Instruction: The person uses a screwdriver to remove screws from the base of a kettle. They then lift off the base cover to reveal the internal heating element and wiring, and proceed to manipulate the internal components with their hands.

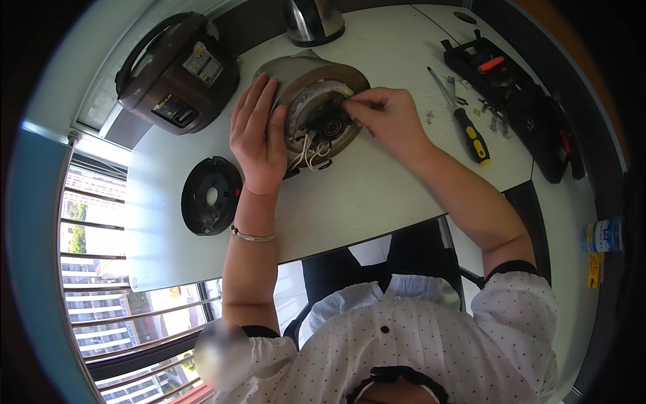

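An electric kettle (269,66) lies tipped on the table, its opened underside turned toward me. Inside the brown rim a black round connector (331,126) shows, with several white wires (308,151) looping out below it. My left hand (259,131) grips the kettle's left side, fingers along the body and thumb at the rim. At the connector's right edge, my right hand (390,118) pinches with thumb and forefinger; what lies between the fingertips is hidden. A black round bottom cover (211,195) rests left of my left forearm.
A brown rice cooker (176,77) stands at the back left, and a steel kettle (313,23) at the back. On the right lie a yellow-black screwdriver (473,137), small metal pieces (494,121) and a black tool case (515,101). The table's front edge (363,237) is near my body.
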`<state>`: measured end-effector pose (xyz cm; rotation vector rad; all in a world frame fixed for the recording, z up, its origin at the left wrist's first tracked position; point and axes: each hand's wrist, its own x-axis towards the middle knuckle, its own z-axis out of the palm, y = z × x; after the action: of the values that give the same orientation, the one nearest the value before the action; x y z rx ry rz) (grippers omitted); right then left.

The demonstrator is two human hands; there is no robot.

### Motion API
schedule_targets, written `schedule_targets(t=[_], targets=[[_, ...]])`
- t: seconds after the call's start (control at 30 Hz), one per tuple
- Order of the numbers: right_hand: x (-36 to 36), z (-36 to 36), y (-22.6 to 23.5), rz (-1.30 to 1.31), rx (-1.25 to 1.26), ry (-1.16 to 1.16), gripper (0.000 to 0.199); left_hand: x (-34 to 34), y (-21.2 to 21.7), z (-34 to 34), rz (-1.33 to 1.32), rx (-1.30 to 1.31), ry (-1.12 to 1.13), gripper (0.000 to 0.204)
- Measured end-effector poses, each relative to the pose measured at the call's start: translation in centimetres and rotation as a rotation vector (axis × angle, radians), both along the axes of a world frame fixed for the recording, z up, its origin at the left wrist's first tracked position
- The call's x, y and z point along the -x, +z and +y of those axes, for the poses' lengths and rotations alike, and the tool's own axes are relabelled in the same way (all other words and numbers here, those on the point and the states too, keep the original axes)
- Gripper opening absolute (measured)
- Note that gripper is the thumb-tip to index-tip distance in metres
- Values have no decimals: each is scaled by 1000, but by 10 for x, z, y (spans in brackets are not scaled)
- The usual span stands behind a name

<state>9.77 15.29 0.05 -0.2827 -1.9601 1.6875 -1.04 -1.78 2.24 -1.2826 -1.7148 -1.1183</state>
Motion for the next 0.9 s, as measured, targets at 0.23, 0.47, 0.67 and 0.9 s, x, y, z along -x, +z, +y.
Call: schedule_targets(t=[0.23, 0.47, 0.67, 0.9], targets=[[-1, -3, 3, -20, 38, -12, 17, 0, -2, 0, 13, -10, -5, 28], [-2, -8, 2, -11, 21, -58, 16, -1, -1, 1, 45, -11, 13, 28], [0, -9, 1, -15, 29, -74, 16, 0, -1, 1, 53, -18, 14, 27], [2, -12, 4, -5, -28, -111, 14, 1, -2, 1, 60, -28, 25, 27]])
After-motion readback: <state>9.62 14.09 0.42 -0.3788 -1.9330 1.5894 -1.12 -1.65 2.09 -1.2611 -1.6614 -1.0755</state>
